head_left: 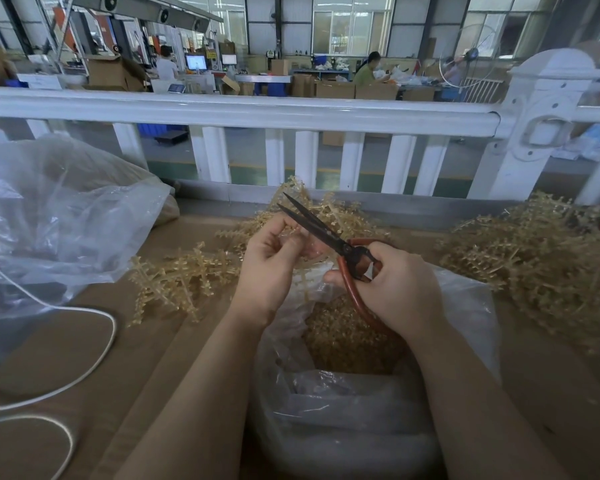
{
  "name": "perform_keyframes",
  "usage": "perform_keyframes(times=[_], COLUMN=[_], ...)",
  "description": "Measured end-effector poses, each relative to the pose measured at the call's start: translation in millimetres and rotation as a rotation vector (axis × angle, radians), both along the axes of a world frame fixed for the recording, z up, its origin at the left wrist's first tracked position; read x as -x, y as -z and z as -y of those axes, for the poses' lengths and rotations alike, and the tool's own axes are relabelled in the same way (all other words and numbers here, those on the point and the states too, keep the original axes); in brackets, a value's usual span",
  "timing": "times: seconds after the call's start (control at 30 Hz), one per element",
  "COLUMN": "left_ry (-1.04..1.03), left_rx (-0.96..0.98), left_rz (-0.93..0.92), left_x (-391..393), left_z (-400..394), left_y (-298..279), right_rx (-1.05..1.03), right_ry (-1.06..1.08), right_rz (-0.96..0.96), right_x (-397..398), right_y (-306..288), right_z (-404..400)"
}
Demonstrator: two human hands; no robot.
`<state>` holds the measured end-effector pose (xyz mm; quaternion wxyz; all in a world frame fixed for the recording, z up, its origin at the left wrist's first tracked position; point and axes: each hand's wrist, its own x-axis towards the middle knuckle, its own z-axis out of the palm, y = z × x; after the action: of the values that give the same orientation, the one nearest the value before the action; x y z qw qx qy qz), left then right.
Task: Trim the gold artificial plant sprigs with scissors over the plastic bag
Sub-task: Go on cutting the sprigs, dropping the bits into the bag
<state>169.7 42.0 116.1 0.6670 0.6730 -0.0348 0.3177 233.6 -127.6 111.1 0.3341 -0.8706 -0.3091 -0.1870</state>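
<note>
Two hands met over the open bag. The left hand had its fingertips curled in, thumb against forefinger, pinching a sprig whose stem hung down toward the bag's mouth; what exactly lay under the fingertips was blurred. The right hand gripped the red handles of the scissors, fingers wrapped round the loops, and the dark blades stood slightly parted, pointing up and left, passing just beside the left fingertips. Below both hands the bag held a heap of gold trimmings, its clear rim crumpled around the wrists. Just left of the left hand a spread of sprigs lay on the brown tabletop, more were heaped behind the scissors, and a bigger pile sat well to the right. At far left slumped a large clear sack, with a white cord looping across the table beneath it. Behind the table ran a white railing, and beyond it a workshop floor with cartons and seated people, too distant to tell in detail.
</note>
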Motion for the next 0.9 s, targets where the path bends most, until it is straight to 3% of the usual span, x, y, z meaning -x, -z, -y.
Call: perform_keyframes(times=[0.4,0.53,0.7,0.9], left_ry=[0.136,0.157,0.293,0.433], left_rx=[0.169,0.193,0.299,0.166], left_rz=[-0.127,-0.172,-0.351,-0.419], left_x=[2,1,4,10], left_z=[2,5,1,-6], left_y=[-2,-2,-5,-5], right_rx=[-0.383,-0.359,-0.507,-0.630], right_ry=[-0.151,-0.179,-0.171,-0.167], right_rz=[-0.524,-0.550,-0.545,-0.568], right_x=[-5,-4,-3,-6], right_y=[-8,-7,-9,-9], right_z=[-3,-4,-2,1])
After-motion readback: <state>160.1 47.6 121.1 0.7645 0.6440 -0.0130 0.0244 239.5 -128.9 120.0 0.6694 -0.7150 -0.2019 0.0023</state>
